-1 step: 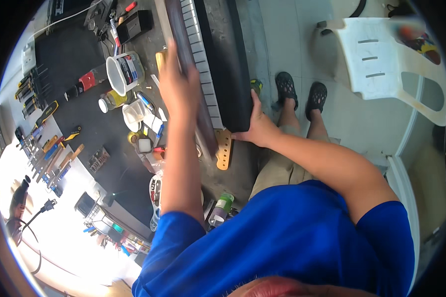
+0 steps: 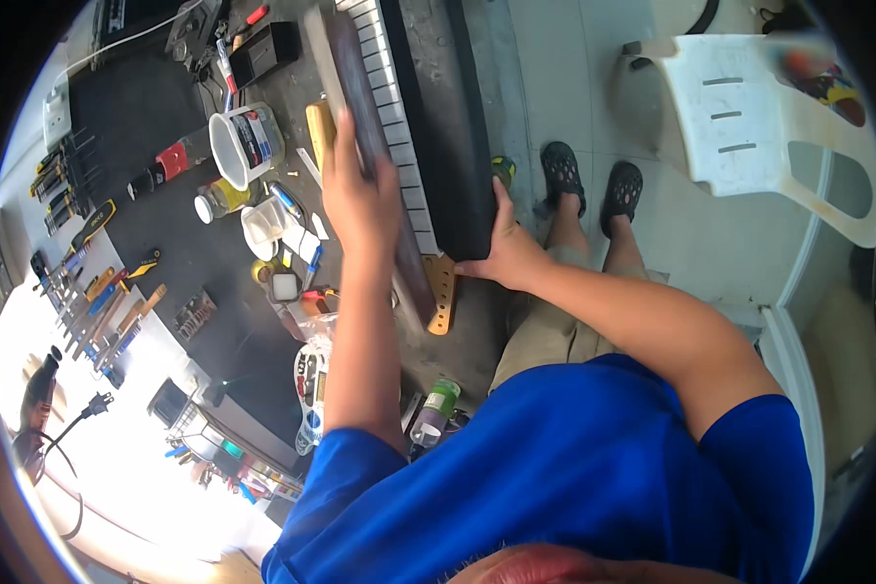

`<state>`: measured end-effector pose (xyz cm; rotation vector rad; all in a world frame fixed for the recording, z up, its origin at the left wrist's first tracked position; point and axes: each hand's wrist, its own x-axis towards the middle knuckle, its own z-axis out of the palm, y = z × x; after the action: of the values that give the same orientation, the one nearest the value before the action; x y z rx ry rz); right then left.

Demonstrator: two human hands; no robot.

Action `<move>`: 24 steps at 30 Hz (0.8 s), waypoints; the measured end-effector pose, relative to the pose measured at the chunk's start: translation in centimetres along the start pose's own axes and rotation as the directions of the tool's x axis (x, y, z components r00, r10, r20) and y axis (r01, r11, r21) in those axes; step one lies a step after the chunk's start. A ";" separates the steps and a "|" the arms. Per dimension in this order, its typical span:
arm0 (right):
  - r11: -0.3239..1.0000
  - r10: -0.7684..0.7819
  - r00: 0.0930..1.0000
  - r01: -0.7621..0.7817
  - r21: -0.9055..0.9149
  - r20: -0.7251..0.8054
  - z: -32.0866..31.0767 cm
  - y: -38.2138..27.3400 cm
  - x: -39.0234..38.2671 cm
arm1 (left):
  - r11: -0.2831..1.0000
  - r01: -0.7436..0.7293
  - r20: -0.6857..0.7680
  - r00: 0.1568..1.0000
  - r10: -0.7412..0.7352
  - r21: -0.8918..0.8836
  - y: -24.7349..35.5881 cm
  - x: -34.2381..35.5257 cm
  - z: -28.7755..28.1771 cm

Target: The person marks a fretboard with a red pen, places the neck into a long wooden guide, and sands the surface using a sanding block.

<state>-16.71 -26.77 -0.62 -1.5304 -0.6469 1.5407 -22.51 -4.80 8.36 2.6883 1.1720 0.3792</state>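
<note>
My left hand [image 2: 362,200] is wrapped around a long dark wooden bar [image 2: 409,258], with a paler strip along its far left side. The bar lies alongside a guitar neck, whose fretboard [image 2: 394,117] looks white between dark cross lines. At the near end, a yellowish headstock [image 2: 442,304] with a row of holes sticks out. On the right of the neck is a long black block [image 2: 448,136]. My right hand [image 2: 509,248] grips its near corner, one digit along the side and another at the end by the headstock. The undersides are hidden.
On the dark bench stand a white tub [image 2: 232,146], a jar [image 2: 222,199], and a red-and-black tool [image 2: 164,167]. Screwdrivers and files [image 2: 97,292] line the left. A green-and-clear bottle [image 2: 436,409] is near my body. A white plastic chair [image 2: 735,117] stands at right.
My left hand and the wooden bar have shifted slightly toward me along the neck. My right hand, the black block and the headstock stay in place.
</note>
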 end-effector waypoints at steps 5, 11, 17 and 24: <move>0.998 -0.055 0.998 0.054 0.031 0.039 0.9 -1.3 0.0 | 0.998 0.023 -0.033 0.999 -0.022 0.054 -1.2 7.1 -1.2; 0.987 -0.135 0.989 0.130 -0.092 -0.052 1.0 0.4 0.1 | 0.914 0.321 0.031 0.946 -0.324 -0.247 0.1 11.5 -7.8; 0.833 -0.415 0.909 0.396 -0.387 0.037 -5.5 -7.8 -4.6 | 0.806 0.333 -0.017 0.920 -0.391 -0.489 2.1 -0.8 -12.3; 0.911 -0.142 0.941 0.246 -0.332 0.306 -5.1 -12.9 -7.6 | 0.676 0.461 0.040 0.841 -0.540 -0.574 6.2 -8.1 -15.2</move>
<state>-9.93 -27.62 13.62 -1.4681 -1.2734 1.5498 -28.10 -13.94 23.17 1.7604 1.4880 0.6907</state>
